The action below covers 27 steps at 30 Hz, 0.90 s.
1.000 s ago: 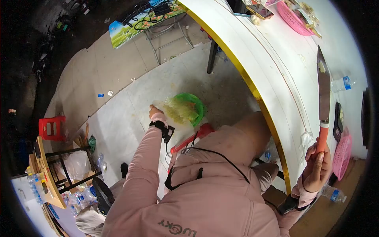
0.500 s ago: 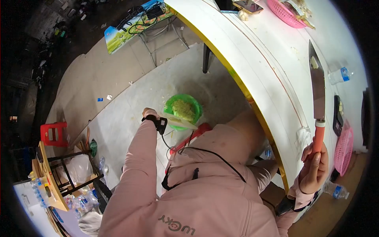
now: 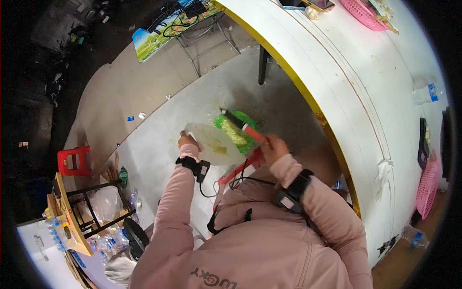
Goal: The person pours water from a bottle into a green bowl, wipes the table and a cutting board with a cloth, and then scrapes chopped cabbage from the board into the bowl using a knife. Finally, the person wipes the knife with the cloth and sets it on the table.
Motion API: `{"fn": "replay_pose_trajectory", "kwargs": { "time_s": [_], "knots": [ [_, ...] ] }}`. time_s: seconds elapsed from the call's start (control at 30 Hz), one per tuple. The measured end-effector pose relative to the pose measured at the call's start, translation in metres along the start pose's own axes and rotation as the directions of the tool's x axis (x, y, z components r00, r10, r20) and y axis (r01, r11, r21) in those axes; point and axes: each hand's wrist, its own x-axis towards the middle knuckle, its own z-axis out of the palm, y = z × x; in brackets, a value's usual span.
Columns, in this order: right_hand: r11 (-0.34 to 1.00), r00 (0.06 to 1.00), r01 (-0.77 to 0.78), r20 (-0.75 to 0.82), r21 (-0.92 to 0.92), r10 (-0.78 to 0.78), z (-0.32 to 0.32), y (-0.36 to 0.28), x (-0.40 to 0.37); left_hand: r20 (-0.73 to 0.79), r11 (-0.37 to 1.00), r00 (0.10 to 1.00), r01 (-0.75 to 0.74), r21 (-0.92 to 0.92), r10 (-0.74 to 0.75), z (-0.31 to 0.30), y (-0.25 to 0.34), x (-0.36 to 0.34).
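Note:
My left hand [image 3: 188, 140] grips the edge of a whitish translucent cutting board [image 3: 204, 136], which is tilted and marked with a yellow-green smear. My right hand [image 3: 276, 149] is closed round the orange-red handle of a knife [image 3: 251, 132]. Its dark blade, blurred by motion, points up and left over a green basin [image 3: 250, 120]. Chopped pale yellow-green bits [image 3: 231, 130] lie in the basin, which stands on the floor. The board covers part of the basin's left side.
A white table [image 3: 346, 96] with a yellow edge curves along my right, bearing a pink basket [image 3: 363, 14], a phone [image 3: 321, 5] and a garlic bulb [image 3: 312, 13]. A red stool [image 3: 74, 161] and a wooden-topped rack [image 3: 72, 226] stand left. A folding table [image 3: 159, 41] carries cables.
My right hand has swung the knife from above the white table down and left to the basin. The cutting board is now raised and tilted, showing its smeared face.

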Motion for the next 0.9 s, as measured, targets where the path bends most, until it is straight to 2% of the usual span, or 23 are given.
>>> {"fn": "replay_pose_trajectory", "kwargs": {
  "time_s": [0.03,0.07,0.1,0.13,0.17,0.2,0.27,0.3,0.37,0.4,0.43,0.5,0.53,0.57,0.63,0.73,0.77,0.83,0.87,0.9],
  "knots": [
    [0.998,0.999,0.035,-0.012,-0.044,-0.035,0.019,0.002,0.002,0.039,0.974,0.997,0.067,-0.218,-0.06,0.008,-0.015,0.01],
    [0.994,0.997,0.067,-0.021,-0.09,-0.069,0.036,0.002,0.002,0.301,0.725,0.93,0.356,-0.59,-0.211,0.013,-0.028,0.023],
    [0.995,0.997,0.065,-0.022,-0.081,-0.067,0.053,0.008,0.004,0.183,0.832,0.98,0.167,-0.529,-0.08,0.039,-0.058,0.041],
    [0.994,0.99,-0.058,0.121,-0.09,0.068,0.07,0.015,0.007,0.153,0.802,0.986,0.149,-0.578,-0.073,0.011,-0.034,0.004],
    [0.978,0.945,-0.176,0.26,-0.116,0.201,0.081,0.016,0.007,0.121,0.77,0.99,0.129,-0.625,-0.067,-0.019,-0.004,-0.038],
    [0.978,0.944,-0.176,0.262,-0.111,0.199,0.086,0.012,0.004,0.118,0.772,0.991,0.128,-0.623,-0.069,-0.02,-0.007,-0.041],
    [0.912,0.91,-0.36,0.29,0.197,0.297,0.096,0.004,-0.001,0.152,0.744,0.988,0.118,-0.657,-0.023,-0.025,-0.009,-0.047],
    [0.91,0.91,-0.362,0.288,0.204,0.298,0.101,0.001,0.0,0.151,0.749,0.988,0.114,-0.652,-0.019,-0.026,-0.008,-0.05],
    [0.819,0.902,-0.389,0.354,0.423,0.246,0.109,-0.004,0.001,0.058,0.757,0.996,-0.009,-0.654,0.062,-0.033,0.0,-0.063],
    [0.833,0.898,-0.359,0.4,0.421,0.185,0.11,-0.005,-0.001,-0.018,0.774,0.986,-0.142,-0.617,0.166,-0.025,-0.012,-0.056],
    [0.828,0.9,-0.36,0.396,0.43,0.185,0.111,-0.009,-0.003,-0.018,0.778,0.985,-0.149,-0.61,0.174,-0.031,-0.003,-0.061],
    [0.863,0.877,-0.299,0.473,0.407,0.08,0.115,-0.015,-0.007,0.028,0.696,0.998,-0.024,-0.718,0.063,-0.046,0.02,-0.077],
    [0.937,0.9,-0.186,0.433,0.295,0.042,0.124,-0.014,-0.006,0.015,0.732,0.99,-0.092,-0.675,0.138,-0.049,0.021,-0.075],
    [0.932,0.905,-0.193,0.422,0.308,0.049,0.13,-0.009,-0.006,0.021,0.741,0.988,-0.099,-0.664,0.151,-0.051,0.021,-0.076],
    [0.987,0.913,-0.061,0.407,0.151,-0.005,0.132,-0.006,-0.006,0.028,0.648,0.971,-0.136,-0.75,0.236,-0.057,0.027,-0.082],
    [0.996,0.92,-0.031,0.392,0.082,-0.003,0.114,-0.009,-0.004,0.04,0.638,0.974,-0.114,-0.762,0.221,-0.064,0.04,-0.091],
    [0.996,0.921,-0.039,0.39,0.08,0.004,0.113,-0.007,-0.001,0.036,0.634,0.977,-0.108,-0.765,0.211,-0.066,0.042,-0.094],
    [0.986,0.901,-0.122,0.405,-0.112,0.158,0.111,-0.001,0.008,0.048,0.599,0.979,-0.082,-0.796,0.197,-0.067,0.042,-0.096],
    [0.957,0.855,-0.217,0.435,-0.194,0.282,0.106,-0.001,0.012,0.043,0.626,0.977,-0.1,-0.773,0.21,-0.068,0.042,-0.098],
    [0.957,0.852,-0.215,0.44,-0.195,0.282,0.112,0.007,0.014,0.038,0.651,0.974,-0.121,-0.749,0.224,-0.069,0.042,-0.098]
  ]
}}
